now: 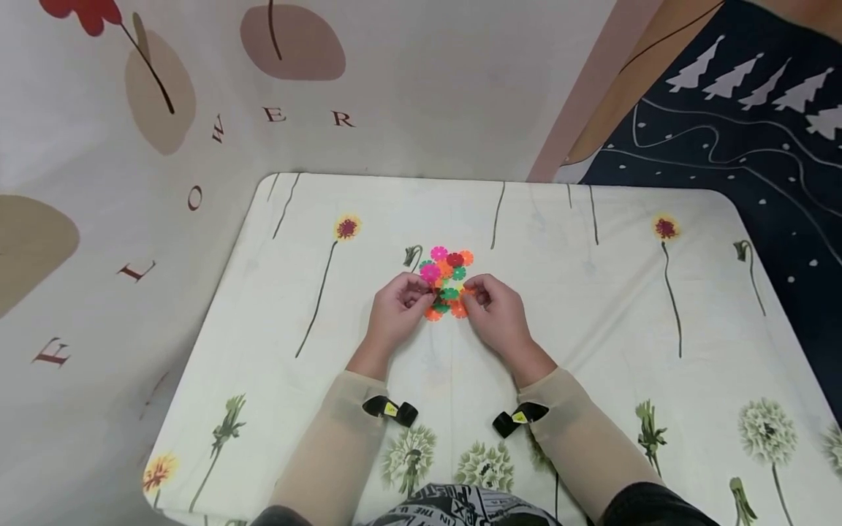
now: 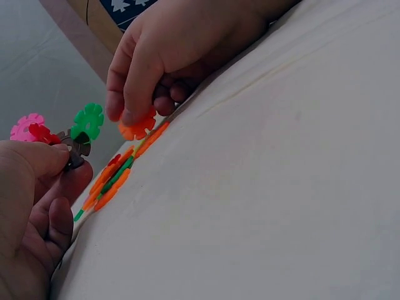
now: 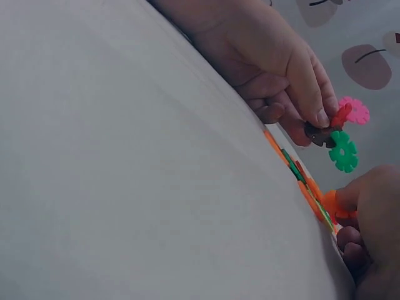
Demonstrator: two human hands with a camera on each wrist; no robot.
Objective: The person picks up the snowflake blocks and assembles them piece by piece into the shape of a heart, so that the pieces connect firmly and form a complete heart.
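Your left hand [image 1: 399, 307] pinches a dark notched disc [image 3: 319, 135] between thumb and fingertip, raised off the table, and three more discs cluster with it: a green one [image 2: 87, 122], a red one [image 2: 45, 133] and a pink one [image 2: 28, 127]. Your right hand [image 1: 496, 310] has an orange disc [image 2: 137, 128] pinched between thumb and forefinger, just beside the loose discs [image 1: 450, 294] — orange, green, yellow and red — that lie overlapping on the tablecloth [image 1: 592, 329] between your hands. The remaining fingers of both hands are curled in toward the palms. You have the two held pieces near each other but apart, one on either side of that scatter. The tablecloth is white, printed with flowers and stems, and a black camera sits at each of your wrists, over beige sleeves [image 1: 316, 453]. Beyond the table hangs a pale backdrop [image 1: 447, 109] lettered "FLOWER" — to its right, a dark cloth [image 1: 776, 161] with white trees.
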